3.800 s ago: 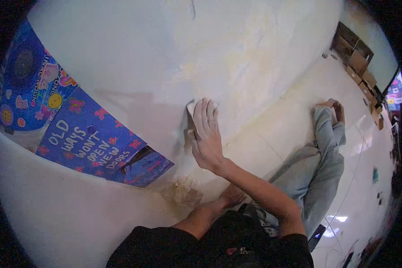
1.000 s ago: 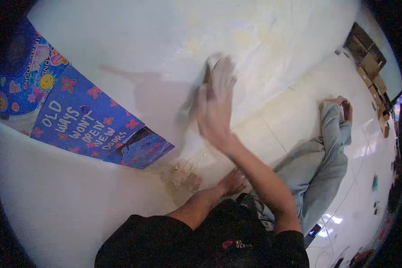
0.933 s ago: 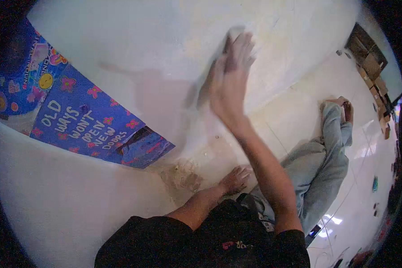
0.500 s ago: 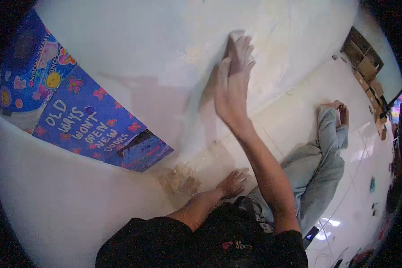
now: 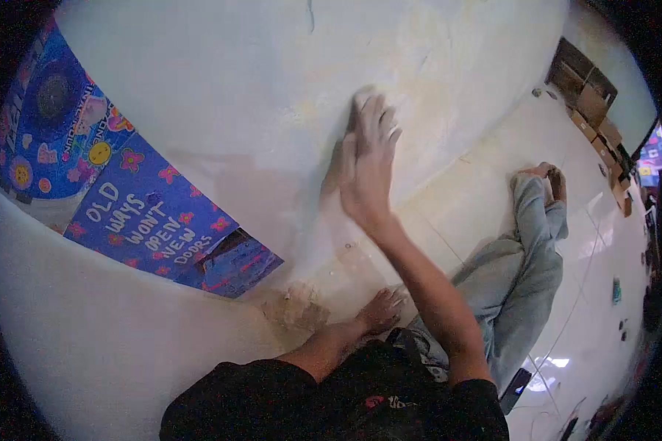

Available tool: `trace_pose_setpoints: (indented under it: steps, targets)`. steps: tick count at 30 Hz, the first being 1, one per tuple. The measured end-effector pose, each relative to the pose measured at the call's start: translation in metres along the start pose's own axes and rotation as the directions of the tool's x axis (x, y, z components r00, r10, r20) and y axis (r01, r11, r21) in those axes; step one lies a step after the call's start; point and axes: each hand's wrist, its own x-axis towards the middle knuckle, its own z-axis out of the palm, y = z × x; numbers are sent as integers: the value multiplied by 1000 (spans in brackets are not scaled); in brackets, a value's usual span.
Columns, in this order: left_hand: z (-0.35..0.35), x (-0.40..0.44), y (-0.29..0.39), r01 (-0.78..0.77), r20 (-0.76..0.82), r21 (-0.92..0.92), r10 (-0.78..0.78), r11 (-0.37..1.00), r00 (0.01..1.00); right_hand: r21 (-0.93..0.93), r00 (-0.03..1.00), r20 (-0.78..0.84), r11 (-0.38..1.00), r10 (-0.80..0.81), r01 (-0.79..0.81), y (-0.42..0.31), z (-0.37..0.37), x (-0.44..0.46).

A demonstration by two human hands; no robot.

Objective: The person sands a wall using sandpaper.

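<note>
My right hand [image 5: 371,165] is raised against the white wall [image 5: 265,95]. Its dusty fingers lie over a thin brownish piece that looks like sandpaper [image 5: 362,96], pressed to the wall; most of it is hidden behind the fingers. Low by my side, my left hand [image 5: 382,310] rests on the pale tiled floor, fingers stretched out and whitish with dust, holding nothing that shows. Just left of it, a patch of crumbly beige debris [image 5: 296,307] lies where wall and floor meet.
A blue painted board [image 5: 143,213] with flowers and lettering stands at left. My jeans-clad legs [image 5: 522,272] stretch to the right. Cardboard boxes [image 5: 592,106] line the far wall. A dark phone-like object [image 5: 515,389] lies near my hip.
My right hand has moved down and slightly left along the wall with the sandpaper. My left hand stays on the floor. The view has shifted a little.
</note>
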Motion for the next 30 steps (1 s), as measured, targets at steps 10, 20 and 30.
trace_pose_setpoints:
  steps: [10, 20, 30]
  targets:
    - [87, 0, -58, -117, -93, -1, 116, 993, 989, 9, 997, -71, 999, 36, -35, 9, 4, 22]
    - [8, -2, -10, -87, -42, 41, 89, 995, 995, -63, 996, 42, 995, 78, -75, 14, 8, 0]
    - [17, 0, -10, 55, 99, -111, -44, 992, 994, -73, 992, 116, 996, 54, -46, 14, 21, -39]
